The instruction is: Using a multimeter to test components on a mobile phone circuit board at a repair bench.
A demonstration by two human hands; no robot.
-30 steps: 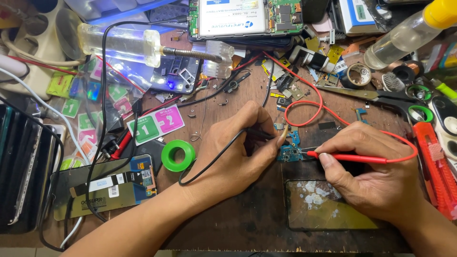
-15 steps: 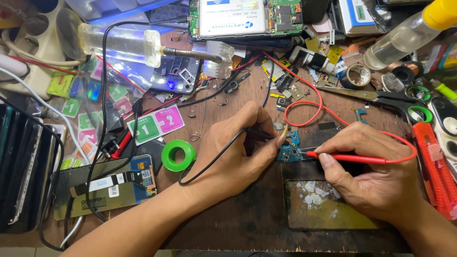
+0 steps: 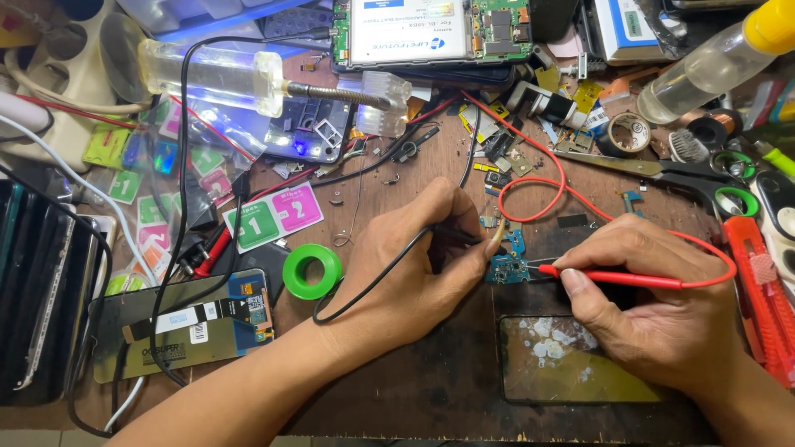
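Two probes meet the small blue board [image 3: 507,269] between both hands, each grip clamped: left hand [image 3: 414,273] black probe [image 3: 455,236], right hand [image 3: 654,306] red probe [image 3: 613,278].

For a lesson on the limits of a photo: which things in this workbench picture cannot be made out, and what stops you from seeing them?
Head view, the only one:
- Black probe: its tip is hidden by the left hand.
- Small blue board: parts too small to tell; where the red probe touches it is unclear.
- Right hand: its wrist is cut off by the frame's edge.
- Red knife: cut off at the right edge.
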